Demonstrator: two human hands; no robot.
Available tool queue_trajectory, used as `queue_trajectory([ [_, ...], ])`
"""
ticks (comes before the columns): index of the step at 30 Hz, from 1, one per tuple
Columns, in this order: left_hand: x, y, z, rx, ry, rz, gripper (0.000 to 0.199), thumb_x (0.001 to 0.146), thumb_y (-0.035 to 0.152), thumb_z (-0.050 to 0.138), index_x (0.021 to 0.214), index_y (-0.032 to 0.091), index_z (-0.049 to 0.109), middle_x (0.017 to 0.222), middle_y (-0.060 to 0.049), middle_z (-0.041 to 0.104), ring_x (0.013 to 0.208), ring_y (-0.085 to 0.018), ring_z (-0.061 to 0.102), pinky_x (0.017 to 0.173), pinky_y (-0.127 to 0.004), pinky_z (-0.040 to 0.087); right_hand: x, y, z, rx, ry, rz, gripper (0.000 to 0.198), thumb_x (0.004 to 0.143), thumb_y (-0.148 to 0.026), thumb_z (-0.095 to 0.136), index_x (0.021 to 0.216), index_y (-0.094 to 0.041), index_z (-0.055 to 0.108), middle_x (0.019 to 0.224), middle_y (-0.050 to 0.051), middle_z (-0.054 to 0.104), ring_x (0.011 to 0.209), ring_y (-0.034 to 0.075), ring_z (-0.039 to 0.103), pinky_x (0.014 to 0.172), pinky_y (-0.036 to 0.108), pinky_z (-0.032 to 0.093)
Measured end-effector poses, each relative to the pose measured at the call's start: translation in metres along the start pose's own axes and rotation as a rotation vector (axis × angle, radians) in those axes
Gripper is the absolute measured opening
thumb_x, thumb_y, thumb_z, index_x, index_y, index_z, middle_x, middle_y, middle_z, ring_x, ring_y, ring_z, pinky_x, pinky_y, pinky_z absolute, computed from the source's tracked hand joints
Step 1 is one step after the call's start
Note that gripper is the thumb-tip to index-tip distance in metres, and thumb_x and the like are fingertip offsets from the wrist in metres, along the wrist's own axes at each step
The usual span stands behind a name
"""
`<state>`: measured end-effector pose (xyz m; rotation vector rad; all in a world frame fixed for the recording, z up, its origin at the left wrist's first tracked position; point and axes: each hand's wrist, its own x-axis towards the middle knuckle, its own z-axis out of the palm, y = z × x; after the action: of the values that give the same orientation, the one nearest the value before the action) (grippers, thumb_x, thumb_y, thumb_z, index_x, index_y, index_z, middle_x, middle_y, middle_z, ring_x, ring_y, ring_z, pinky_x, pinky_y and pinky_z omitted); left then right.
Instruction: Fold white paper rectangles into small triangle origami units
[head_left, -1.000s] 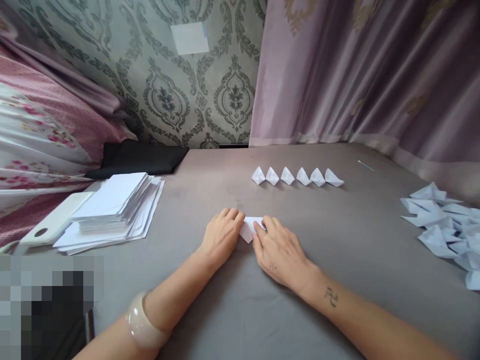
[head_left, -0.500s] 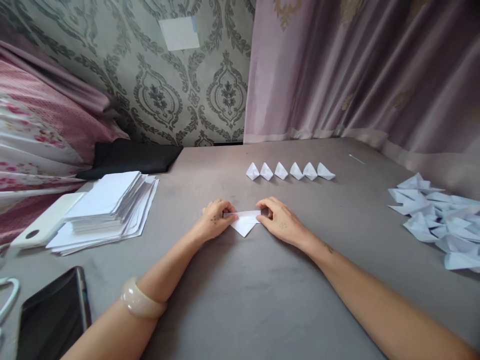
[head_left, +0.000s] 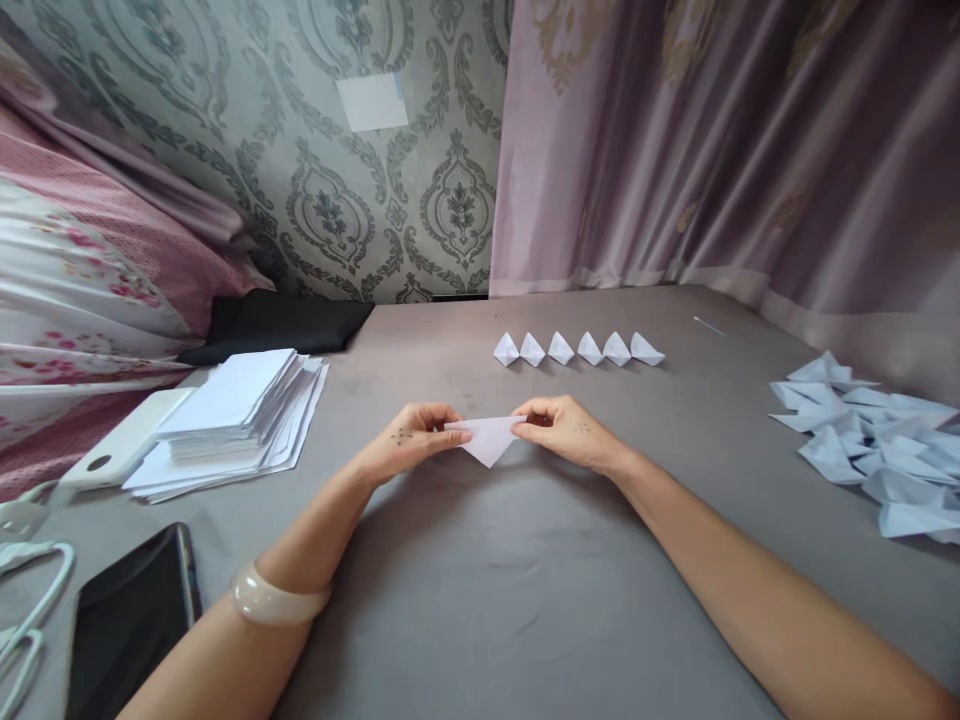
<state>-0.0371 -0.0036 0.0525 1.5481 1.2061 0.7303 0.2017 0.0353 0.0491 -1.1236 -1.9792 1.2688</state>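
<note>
A small white folded paper (head_left: pixel 490 440) is stretched between my two hands, its long straight edge on the far side and its point toward me. My left hand (head_left: pixel 415 436) pinches the left corner between thumb and fingers. At the opposite corner my right hand (head_left: pixel 561 428) grips the paper the same way. The fingertips behind the paper are partly hidden. Beyond the hands, several folded paper shapes (head_left: pixel 560 348) stand in a row on the grey cloth.
To the left lie a stack of white paper (head_left: pixel 232 410), a white board (head_left: pixel 124 440), a black folded cloth (head_left: pixel 285 325), a dark phone (head_left: pixel 131 620) and a white cable (head_left: pixel 45 600). A heap of folded papers (head_left: pixel 862 430) is at the right, near a thin stick (head_left: pixel 709 326).
The paper has been raised slightly off the cloth and tilted, and its face now looks smooth, without the flap line seen before. My left hand has turned outward a little. The camera view has shifted.
</note>
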Motion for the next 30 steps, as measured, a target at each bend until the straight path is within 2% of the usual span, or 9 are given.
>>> queue_trajectory([
  [4,-0.004,0.005,-0.001,0.202,0.108,0.137,0.025,0.080,0.040,0.062,0.083,0.016,0.066,0.071,0.000,0.061,0.066,-0.013,0.050,0.061,-0.025,0.037,-0.001,-0.004,0.000,-0.159,0.073,-0.118,0.015,0.077,-0.029,0.060,0.082,-0.017,0.068,0.075,0.000,0.061,0.062,0.011,0.049,0.060,0.024,0.040],
  [7,-0.005,0.006,0.001,0.494,0.295,0.390,0.019,0.085,0.035,0.058,0.080,0.018,0.064,0.077,-0.002,0.063,0.073,-0.014,0.052,0.069,-0.027,0.040,-0.004,-0.007,0.001,-0.384,0.155,-0.317,0.013,0.084,-0.024,0.056,0.083,-0.019,0.068,0.080,0.001,0.063,0.072,0.013,0.052,0.068,0.026,0.041],
  [9,-0.005,0.003,0.002,0.736,0.381,0.561,0.017,0.089,0.031,0.053,0.083,0.018,0.062,0.084,-0.005,0.064,0.080,-0.017,0.052,0.074,-0.030,0.041,-0.006,-0.007,0.003,-0.632,0.218,-0.474,0.018,0.089,-0.021,0.050,0.083,-0.019,0.067,0.085,0.004,0.064,0.080,0.016,0.052,0.075,0.029,0.039],
  [11,-0.006,0.000,0.004,0.998,0.369,0.665,0.020,0.093,0.027,0.045,0.086,0.018,0.062,0.088,-0.008,0.064,0.080,-0.018,0.051,0.074,-0.033,0.040,-0.008,-0.005,0.006,-0.884,0.246,-0.577,0.024,0.091,-0.015,0.044,0.084,-0.018,0.066,0.088,0.006,0.063,0.083,0.017,0.050,0.075,0.031,0.036],
  [14,-0.006,-0.004,0.008,1.268,0.258,0.709,0.027,0.095,0.021,0.036,0.084,0.016,0.060,0.086,-0.009,0.063,0.076,-0.019,0.049,0.069,-0.033,0.038,-0.009,0.001,0.011,-1.108,0.206,-0.616,0.028,0.090,-0.008,0.039,0.080,-0.016,0.064,0.085,0.008,0.062,0.078,0.018,0.047,0.070,0.032,0.032],
  [17,-0.005,-0.008,0.013,1.325,0.150,0.669,0.030,0.095,0.019,0.033,0.081,0.015,0.060,0.083,-0.010,0.061,0.076,-0.019,0.049,0.068,-0.033,0.038,-0.010,0.005,0.017,-1.174,0.122,-0.581,0.028,0.089,-0.006,0.040,0.076,-0.016,0.062,0.082,0.007,0.061,0.075,0.018,0.046,0.067,0.032,0.030],
  [20,-0.004,-0.012,0.015,1.174,0.088,0.565,0.028,0.095,0.021,0.036,0.084,0.015,0.061,0.084,-0.009,0.061,0.079,-0.019,0.051,0.072,-0.032,0.041,-0.013,0.006,0.018,-1.137,0.059,-0.482,0.026,0.091,-0.010,0.042,0.079,-0.016,0.063,0.083,0.006,0.061,0.076,0.017,0.049,0.068,0.031,0.032],
  [25,-0.002,-0.019,0.014,0.819,0.121,0.317,0.019,0.090,0.028,0.049,0.086,0.019,0.066,0.088,-0.006,0.064,0.086,-0.019,0.055,0.074,-0.029,0.044,-0.017,0.003,0.013,-0.849,0.032,-0.254,0.021,0.093,-0.026,0.049,0.086,-0.021,0.068,0.089,0.002,0.063,0.080,0.014,0.056,0.069,0.027,0.037],
  [30,0.000,-0.018,0.010,0.584,0.185,0.106,0.021,0.081,0.037,0.060,0.077,0.019,0.069,0.085,-0.005,0.063,0.076,-0.018,0.057,0.069,-0.029,0.044,-0.011,0.007,0.010,-0.545,0.083,-0.049,0.017,0.086,-0.033,0.057,0.078,-0.025,0.071,0.091,0.000,0.064,0.076,0.012,0.057,0.068,0.026,0.041],
])
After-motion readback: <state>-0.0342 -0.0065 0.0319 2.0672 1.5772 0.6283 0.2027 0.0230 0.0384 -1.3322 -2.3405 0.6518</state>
